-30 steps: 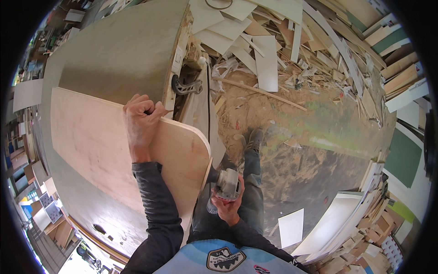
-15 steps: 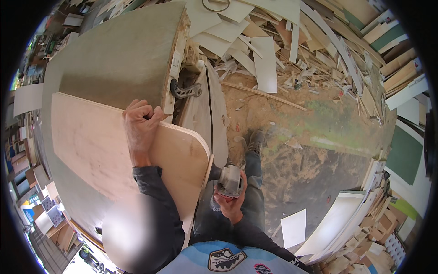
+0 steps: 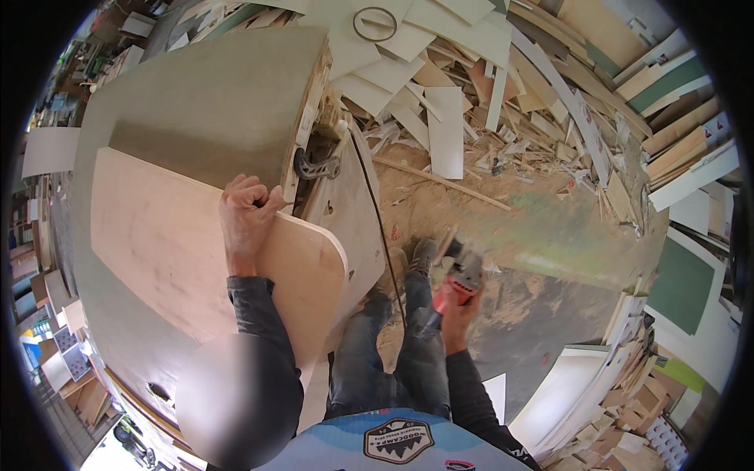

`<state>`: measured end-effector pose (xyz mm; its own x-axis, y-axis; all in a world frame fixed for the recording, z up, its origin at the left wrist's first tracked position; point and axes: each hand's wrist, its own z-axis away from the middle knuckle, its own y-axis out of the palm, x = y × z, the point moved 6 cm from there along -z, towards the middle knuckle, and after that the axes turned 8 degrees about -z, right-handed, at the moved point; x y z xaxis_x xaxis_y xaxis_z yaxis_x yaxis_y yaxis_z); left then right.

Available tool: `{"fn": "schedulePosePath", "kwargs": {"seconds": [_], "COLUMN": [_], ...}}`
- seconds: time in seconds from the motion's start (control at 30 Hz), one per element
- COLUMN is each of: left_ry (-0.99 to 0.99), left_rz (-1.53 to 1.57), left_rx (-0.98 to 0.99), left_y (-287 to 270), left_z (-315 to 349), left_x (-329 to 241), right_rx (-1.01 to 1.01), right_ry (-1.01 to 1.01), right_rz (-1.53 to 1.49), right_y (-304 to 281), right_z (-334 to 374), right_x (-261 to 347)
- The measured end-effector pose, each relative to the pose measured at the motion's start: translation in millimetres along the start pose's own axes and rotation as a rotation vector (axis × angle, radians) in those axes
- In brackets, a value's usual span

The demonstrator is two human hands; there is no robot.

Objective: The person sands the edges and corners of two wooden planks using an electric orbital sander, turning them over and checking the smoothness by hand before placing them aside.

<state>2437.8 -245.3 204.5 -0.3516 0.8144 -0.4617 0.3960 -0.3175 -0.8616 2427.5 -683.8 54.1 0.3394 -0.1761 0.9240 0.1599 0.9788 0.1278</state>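
A pale plywood board (image 3: 173, 243) with a rounded corner lies on the dull olive workbench top (image 3: 212, 94). My left hand (image 3: 248, 224) is curled into a fist and presses down near the board's far edge; nothing shows between its fingers. To the right, off the board's rounded end, my right hand (image 3: 458, 315) grips a red and grey angle grinder (image 3: 465, 272) by its body. The grinder's disc looks edge-on and smeared by motion. Between bench and grinder hangs a dark cord (image 3: 377, 200).
A black clamp handle (image 3: 316, 166) juts from the bench's right side. Offcuts (image 3: 446, 133) heap up beyond the dusty floor (image 3: 542, 314), with a dark ring (image 3: 375, 24) on top. White panels (image 3: 561, 388) lean at lower right. My legs (image 3: 420, 337) stand beside the bench.
The grinder in my right hand has moved away from the board's rounded edge, to the right and farther out. My left fist stays on the board.
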Motion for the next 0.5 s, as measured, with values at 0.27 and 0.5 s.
{"fn": "schedulePosePath", "kwargs": {"seconds": [0.27, 0.5], "left_ry": [0.095, 0.266], "left_rz": [-0.057, -0.169], "left_rx": [-0.113, 0.272], "left_y": [-11, -1], "left_z": [16, 63], "left_x": [-22, -109], "right_rx": [-0.068, -0.022], "right_ry": [-0.085, 0.022], "right_rz": [-0.021, -0.148], "right_y": [-92, -88], "right_z": [-83, -141], "right_x": [68, 108]}}
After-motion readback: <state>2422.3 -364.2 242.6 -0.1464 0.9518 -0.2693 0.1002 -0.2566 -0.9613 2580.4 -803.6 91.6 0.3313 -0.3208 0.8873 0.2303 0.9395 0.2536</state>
